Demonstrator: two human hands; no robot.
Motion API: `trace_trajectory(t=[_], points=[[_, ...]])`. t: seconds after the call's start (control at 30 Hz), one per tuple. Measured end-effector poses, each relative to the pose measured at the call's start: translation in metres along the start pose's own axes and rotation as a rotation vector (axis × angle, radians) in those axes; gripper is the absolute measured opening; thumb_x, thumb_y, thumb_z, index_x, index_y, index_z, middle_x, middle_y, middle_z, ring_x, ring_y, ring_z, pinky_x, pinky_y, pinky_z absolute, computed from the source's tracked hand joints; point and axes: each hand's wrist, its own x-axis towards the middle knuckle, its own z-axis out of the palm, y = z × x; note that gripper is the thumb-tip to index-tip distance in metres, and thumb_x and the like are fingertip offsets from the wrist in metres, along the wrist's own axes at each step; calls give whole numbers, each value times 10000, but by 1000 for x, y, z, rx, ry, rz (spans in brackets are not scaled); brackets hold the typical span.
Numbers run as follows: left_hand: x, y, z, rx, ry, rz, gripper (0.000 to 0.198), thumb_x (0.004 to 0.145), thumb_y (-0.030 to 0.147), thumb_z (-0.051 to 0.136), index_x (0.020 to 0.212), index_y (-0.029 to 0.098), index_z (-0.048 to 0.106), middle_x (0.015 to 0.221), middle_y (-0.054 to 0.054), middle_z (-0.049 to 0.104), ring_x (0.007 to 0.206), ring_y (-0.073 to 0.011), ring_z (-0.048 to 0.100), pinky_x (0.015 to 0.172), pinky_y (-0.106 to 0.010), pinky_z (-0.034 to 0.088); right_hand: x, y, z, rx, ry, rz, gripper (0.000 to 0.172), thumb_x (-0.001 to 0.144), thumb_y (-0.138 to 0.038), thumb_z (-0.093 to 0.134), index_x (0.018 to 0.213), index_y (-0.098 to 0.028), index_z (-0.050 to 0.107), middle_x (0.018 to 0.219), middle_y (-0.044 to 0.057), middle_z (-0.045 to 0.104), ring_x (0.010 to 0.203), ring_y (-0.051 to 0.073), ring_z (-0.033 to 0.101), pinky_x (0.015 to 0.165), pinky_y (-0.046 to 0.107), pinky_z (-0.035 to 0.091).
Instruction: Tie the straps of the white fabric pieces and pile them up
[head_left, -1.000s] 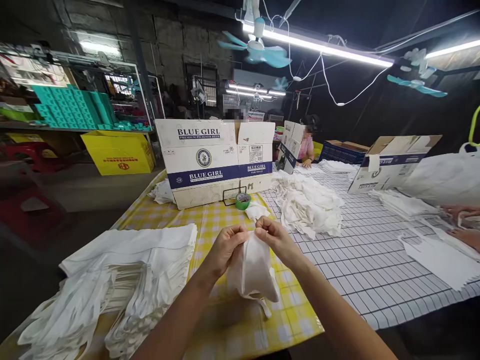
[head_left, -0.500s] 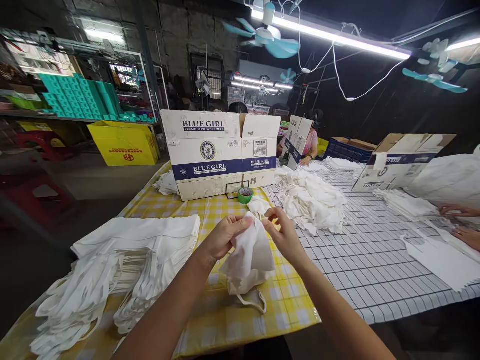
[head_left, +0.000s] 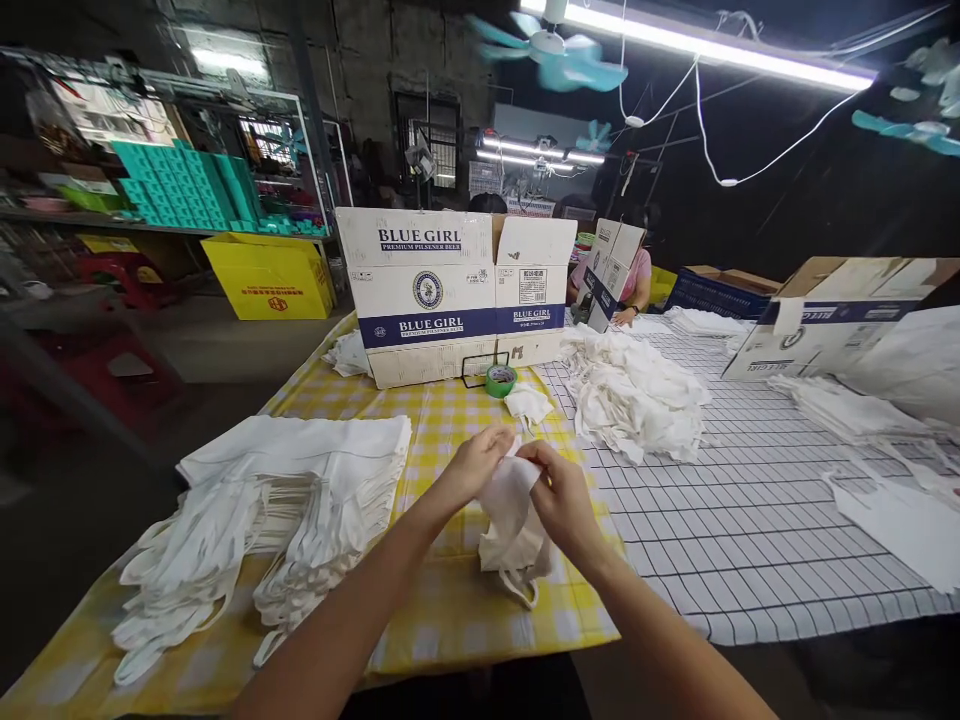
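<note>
My left hand [head_left: 474, 468] and my right hand [head_left: 561, 497] both grip the top of a small white cloth bag [head_left: 511, 522], which hangs bunched between them just above the yellow checked tablecloth [head_left: 442, 420]. Its strap loops down onto the cloth below. A neat stack of flat white bags [head_left: 300, 470] lies to the left of my hands, straps trailing toward the table's near edge. A loose heap of white bags [head_left: 637, 395] sits to the right on the grey grid tablecloth [head_left: 720, 520].
A "Blue Girl" cardboard box [head_left: 450, 295] stands behind my hands, with a green tape roll [head_left: 500, 380] and a crumpled white bag [head_left: 528, 404] in front of it. More boxes [head_left: 832, 320] and bag piles lie right. A person in pink [head_left: 636, 285] sits at the far end.
My hands have lowered with the bag and drawn closer together, bunching it. The camera has tilted down and shifted, so the table sits higher in view. The other person's hands at right have left view.
</note>
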Motion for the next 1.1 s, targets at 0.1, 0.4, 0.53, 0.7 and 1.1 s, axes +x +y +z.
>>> trace_trajectory(t=[0.1, 0.4, 0.53, 0.7, 1.1], points=[[-24, -14, 10, 236, 243, 187, 311, 830, 387, 487, 1075, 202, 538, 1073, -71, 538, 1024, -209, 482, 880, -323, 358, 12, -2, -3, -39, 44, 141, 142, 748, -138, 411, 799, -207, 524, 610, -22, 513, 516, 125, 434, 500, 239, 317], [-41, -57, 29, 157, 96, 83, 203, 807, 340, 499, 740, 162, 568, 675, 0, 544, 634, -142, 489, 603, -252, 364, 33, -7, -19, -19, -335, 263, 80, 691, -164, 528, 636, -191, 579, 517, -29, 494, 483, 101, 407, 478, 231, 272], [-31, -63, -4, -136, -218, -49, 339, 774, 465, 545, 755, 138, 633, 694, -17, 600, 602, -126, 498, 557, -223, 348, 36, -5, -57, 404, -477, 521, 137, 698, -306, 609, 704, -170, 615, 602, -2, 561, 526, 112, 481, 487, 226, 346], [-42, -79, -36, -192, -463, -288, 352, 666, 450, 678, 781, 117, 685, 694, -42, 629, 576, -116, 522, 519, -197, 331, 30, 17, -91, 604, -345, 662, 201, 717, -351, 584, 788, -170, 637, 751, 46, 640, 691, 168, 592, 662, 282, 457], [-46, -143, -35, 52, 185, -320, 208, 655, 250, 605, 843, 201, 679, 845, -54, 687, 739, -202, 591, 615, -242, 381, -27, 119, -54, 280, -226, 937, 221, 709, -373, 613, 687, -153, 606, 675, 74, 646, 616, 185, 597, 529, 288, 477]])
